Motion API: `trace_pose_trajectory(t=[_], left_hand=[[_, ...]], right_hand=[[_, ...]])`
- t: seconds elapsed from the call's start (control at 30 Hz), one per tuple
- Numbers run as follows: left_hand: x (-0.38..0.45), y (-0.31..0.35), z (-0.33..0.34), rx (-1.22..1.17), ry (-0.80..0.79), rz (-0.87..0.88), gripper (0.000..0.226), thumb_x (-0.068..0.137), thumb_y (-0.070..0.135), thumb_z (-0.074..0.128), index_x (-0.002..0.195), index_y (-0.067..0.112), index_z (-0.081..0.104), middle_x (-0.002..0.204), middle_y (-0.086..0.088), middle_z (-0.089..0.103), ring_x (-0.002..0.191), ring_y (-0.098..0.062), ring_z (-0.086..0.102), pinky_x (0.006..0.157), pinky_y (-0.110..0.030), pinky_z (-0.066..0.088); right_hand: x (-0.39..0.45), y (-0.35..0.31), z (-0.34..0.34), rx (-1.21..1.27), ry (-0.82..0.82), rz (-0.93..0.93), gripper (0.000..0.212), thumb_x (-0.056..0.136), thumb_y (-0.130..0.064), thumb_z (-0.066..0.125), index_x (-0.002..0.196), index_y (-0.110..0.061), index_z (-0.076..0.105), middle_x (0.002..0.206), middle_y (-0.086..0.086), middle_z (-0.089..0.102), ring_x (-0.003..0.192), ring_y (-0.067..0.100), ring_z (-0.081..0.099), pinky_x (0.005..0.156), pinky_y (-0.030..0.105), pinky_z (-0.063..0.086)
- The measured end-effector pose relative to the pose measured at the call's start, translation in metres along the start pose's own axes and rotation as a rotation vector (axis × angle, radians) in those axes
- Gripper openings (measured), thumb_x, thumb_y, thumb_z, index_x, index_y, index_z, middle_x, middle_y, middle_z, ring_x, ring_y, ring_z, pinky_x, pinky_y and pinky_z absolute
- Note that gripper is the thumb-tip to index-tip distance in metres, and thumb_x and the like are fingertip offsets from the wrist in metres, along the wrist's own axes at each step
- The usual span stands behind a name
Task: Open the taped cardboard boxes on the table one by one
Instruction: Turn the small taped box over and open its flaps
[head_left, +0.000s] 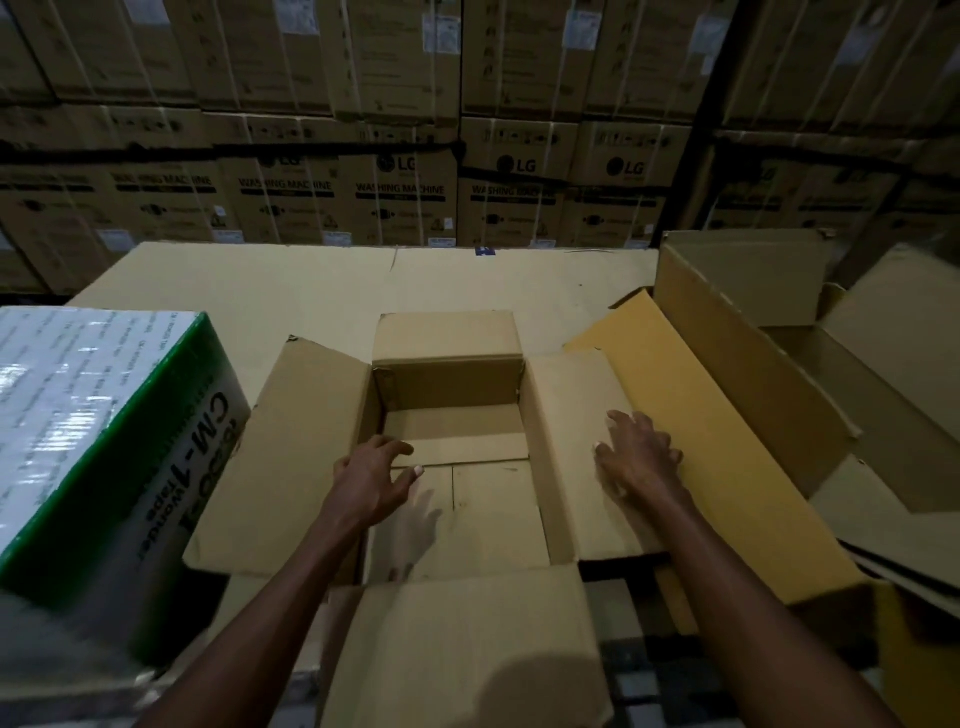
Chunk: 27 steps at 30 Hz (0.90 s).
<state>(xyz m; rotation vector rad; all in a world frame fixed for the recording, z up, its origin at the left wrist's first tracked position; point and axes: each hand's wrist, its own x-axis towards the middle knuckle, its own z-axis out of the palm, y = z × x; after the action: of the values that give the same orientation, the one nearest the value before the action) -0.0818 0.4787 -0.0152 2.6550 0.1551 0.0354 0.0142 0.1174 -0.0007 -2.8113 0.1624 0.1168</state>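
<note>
A brown cardboard box (291, 467) stands in the middle of the table with all its flaps spread outward, and its inside looks bare. My left hand (371, 480) hovers over the box's left inner edge, fingers loosely spread, holding nothing. My right hand (636, 457) lies flat on the box's right flap with straight fingers. A green and white box (93, 441) wrapped in shiny plastic and printed "CM-1 Wonder Tape" sits at the left, still closed.
Another cardboard box (743, 358) with its flaps open lies at the right. The table (311, 280) is covered with cardboard sheets. Stacked washing machine cartons (400, 187) form a wall behind it.
</note>
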Motion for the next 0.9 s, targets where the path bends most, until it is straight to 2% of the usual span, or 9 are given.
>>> trace_pose_trajectory(t=[0.17, 0.27, 0.37, 0.43, 0.6, 0.73, 0.9], left_hand=[[-0.034, 0.018, -0.001, -0.007, 0.015, -0.029, 0.042, 0.096, 0.048, 0.058, 0.133, 0.027, 0.061, 0.146, 0.001, 0.05, 0.132, -0.021, 0.048, 0.107, -0.052, 0.034], [-0.052, 0.022, -0.005, -0.015, 0.025, -0.048, 0.042, 0.096, 0.049, 0.057, 0.132, 0.027, 0.061, 0.144, 0.001, 0.052, 0.127, -0.02, 0.052, 0.107, -0.052, 0.035], [-0.065, 0.021, -0.014, -0.024, 0.052, -0.06, 0.041, 0.096, 0.047, 0.058, 0.131, 0.026, 0.062, 0.141, 0.001, 0.056, 0.124, -0.02, 0.054, 0.106, -0.051, 0.037], [-0.07, 0.021, -0.023, -0.013, 0.073, -0.073, 0.04, 0.097, 0.045, 0.06, 0.13, 0.024, 0.063, 0.138, 0.0, 0.057, 0.124, -0.022, 0.055, 0.105, -0.05, 0.038], [-0.069, 0.011, -0.043, -0.033, 0.104, -0.098, 0.038, 0.094, 0.045, 0.062, 0.125, 0.024, 0.066, 0.134, -0.002, 0.06, 0.12, -0.025, 0.057, 0.102, -0.052, 0.044], [-0.061, -0.007, -0.063, -0.033, 0.139, -0.085, 0.037, 0.093, 0.045, 0.063, 0.125, 0.026, 0.066, 0.136, -0.001, 0.061, 0.123, -0.024, 0.057, 0.101, -0.05, 0.045], [-0.05, -0.039, -0.085, 0.013, 0.184, -0.168, 0.04, 0.09, 0.054, 0.057, 0.121, 0.03, 0.068, 0.138, 0.003, 0.061, 0.131, -0.028, 0.052, 0.108, -0.055, 0.038]], right_hand=[[-0.017, 0.02, -0.003, 0.155, -0.04, -0.022, 0.059, 0.099, -0.041, 0.058, 0.154, -0.026, 0.042, 0.159, 0.006, 0.034, 0.129, 0.034, 0.051, 0.104, 0.041, 0.044], [-0.023, 0.019, -0.015, 0.313, 0.027, -0.092, 0.048, 0.098, -0.025, 0.061, 0.146, -0.019, 0.055, 0.157, 0.004, 0.041, 0.127, 0.032, 0.056, 0.101, 0.036, 0.047], [-0.032, 0.009, -0.034, 0.358, 0.097, -0.239, 0.046, 0.094, -0.014, 0.061, 0.139, -0.024, 0.062, 0.155, -0.002, 0.048, 0.134, 0.028, 0.052, 0.109, 0.04, 0.044], [-0.039, -0.005, -0.048, 0.352, 0.068, -0.311, 0.048, 0.095, -0.016, 0.061, 0.14, -0.03, 0.061, 0.152, -0.003, 0.053, 0.133, 0.025, 0.054, 0.108, 0.04, 0.046], [-0.049, -0.044, -0.068, 0.208, -0.075, -0.356, 0.043, 0.097, -0.029, 0.061, 0.139, -0.043, 0.061, 0.148, 0.004, 0.057, 0.129, 0.03, 0.056, 0.1, 0.039, 0.049], [-0.049, -0.067, -0.061, 0.173, -0.131, -0.416, 0.041, 0.097, -0.03, 0.063, 0.137, -0.038, 0.064, 0.141, -0.008, 0.063, 0.126, 0.022, 0.058, 0.098, 0.031, 0.046], [-0.05, -0.085, -0.052, 0.101, -0.11, -0.437, 0.039, 0.098, -0.034, 0.065, 0.136, -0.033, 0.065, 0.131, -0.006, 0.069, 0.118, 0.02, 0.062, 0.092, 0.032, 0.048]])
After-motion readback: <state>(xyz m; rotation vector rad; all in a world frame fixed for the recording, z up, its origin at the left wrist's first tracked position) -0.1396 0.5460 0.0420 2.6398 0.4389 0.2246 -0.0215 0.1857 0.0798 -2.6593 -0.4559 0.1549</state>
